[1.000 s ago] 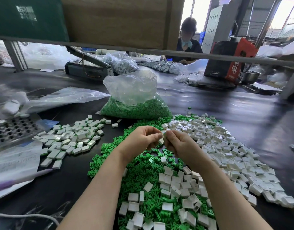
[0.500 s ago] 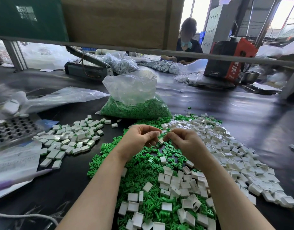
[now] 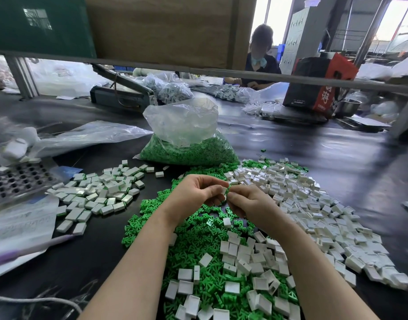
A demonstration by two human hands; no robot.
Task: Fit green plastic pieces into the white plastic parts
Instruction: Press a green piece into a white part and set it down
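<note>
My left hand point(image 3: 197, 195) and my right hand point(image 3: 249, 204) meet above the middle of the table. Between their fingertips sits a small white part point(image 3: 223, 190) with a green piece point(image 3: 226, 194) at its edge. The left hand pinches the white part and the right hand pinches the green piece against it. Below the hands lies a heap of loose green pieces point(image 3: 198, 241). A wide spread of empty white parts point(image 3: 313, 204) covers the table to the right and front.
A pile of white parts with green inside point(image 3: 99, 192) lies at the left. A clear bag of green pieces point(image 3: 187, 146) stands behind the hands. A perforated metal tray point(image 3: 16, 179) and plastic sheets sit at far left. Another person works across the table.
Both hands stayed together over the green heap, shifting slightly. The fingertips have closed in, and the white part with the green piece now shows between them.
</note>
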